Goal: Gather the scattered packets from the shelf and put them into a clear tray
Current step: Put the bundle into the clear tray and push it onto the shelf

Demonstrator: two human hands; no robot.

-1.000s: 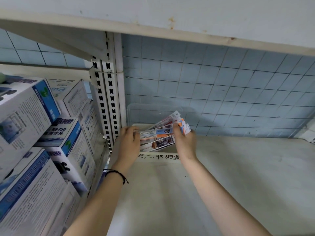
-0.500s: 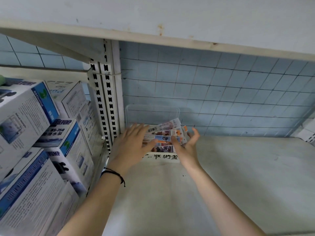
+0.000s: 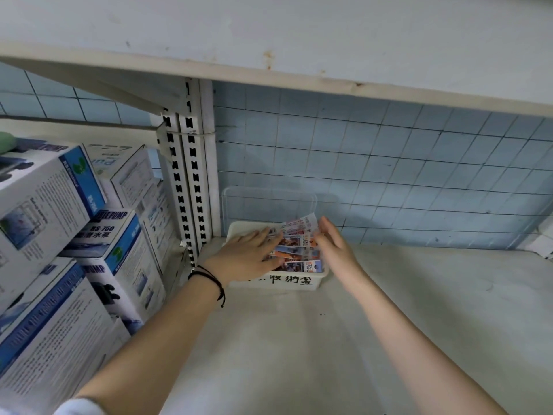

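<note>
Several colourful packets (image 3: 299, 250) lie fanned out inside a clear tray (image 3: 302, 283) with black handwriting on its front wall, set at the back left of the shelf. The tray's clear lid or back wall (image 3: 269, 202) stands up behind it. My left hand (image 3: 248, 256) rests flat with fingers spread on the left part of the packets. My right hand (image 3: 335, 247) is open with its fingertips on the packets' right edge. Neither hand holds a packet.
Stacked white-and-blue pump boxes (image 3: 68, 253) fill the bay to the left, beyond a slotted white upright (image 3: 191, 181). An upper shelf (image 3: 299, 55) hangs overhead. Blue tiled wall with wire grid (image 3: 389, 175) closes the back. The shelf board (image 3: 389, 324) stretches to the right.
Both hands held the bunch of packets a second ago. They let it go into the tray, and now both lie open on the packets.
</note>
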